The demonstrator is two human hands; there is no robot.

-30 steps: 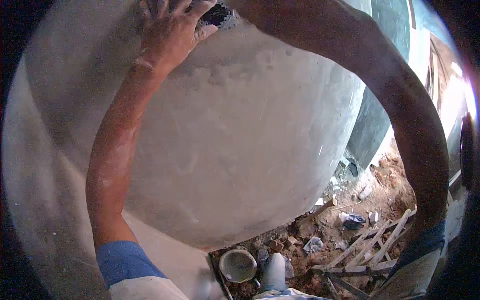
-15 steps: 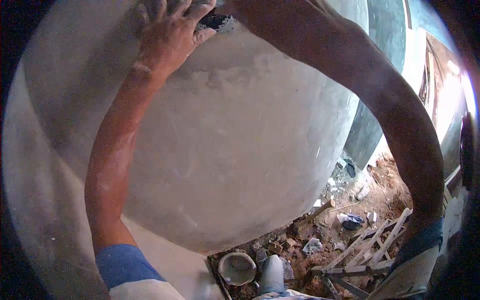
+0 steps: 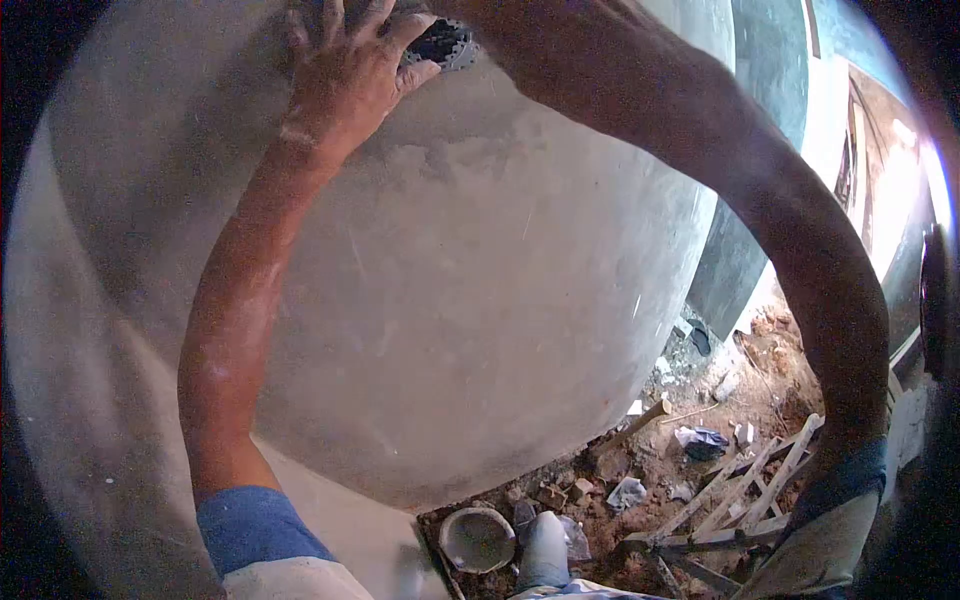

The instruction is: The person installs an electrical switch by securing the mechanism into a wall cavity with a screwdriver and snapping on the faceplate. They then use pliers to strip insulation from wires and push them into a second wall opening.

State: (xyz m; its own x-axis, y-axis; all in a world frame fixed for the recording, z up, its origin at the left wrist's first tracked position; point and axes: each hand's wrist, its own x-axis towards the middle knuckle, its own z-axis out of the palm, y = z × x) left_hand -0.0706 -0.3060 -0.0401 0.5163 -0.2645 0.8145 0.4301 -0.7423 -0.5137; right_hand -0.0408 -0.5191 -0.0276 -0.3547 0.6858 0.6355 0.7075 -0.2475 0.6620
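Left hand (image 3: 350,75) has shifted slightly toward the right arm (image 3: 660,110) since the earlier frame; fingers spread, no grip seen. Toothed round fitting (image 3: 462,52) at the wall (image 3: 450,300), right beside thumb and index finger; contact unclear. Right hand out of view, state can't be told. Below, round pan (image 3: 478,540) on rubble-strewn ground (image 3: 610,545), greyish inside, contents unclear.

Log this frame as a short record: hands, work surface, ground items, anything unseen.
Left hand: fingers spread at the wall, thumb beside the opening
Right hand: out of view; right arm reaches past the top edge
Opening: dark, with a jagged rim
Ground: round basin near the wall's foot; slatted wooden frame farther right
Unclear: the opening's inside
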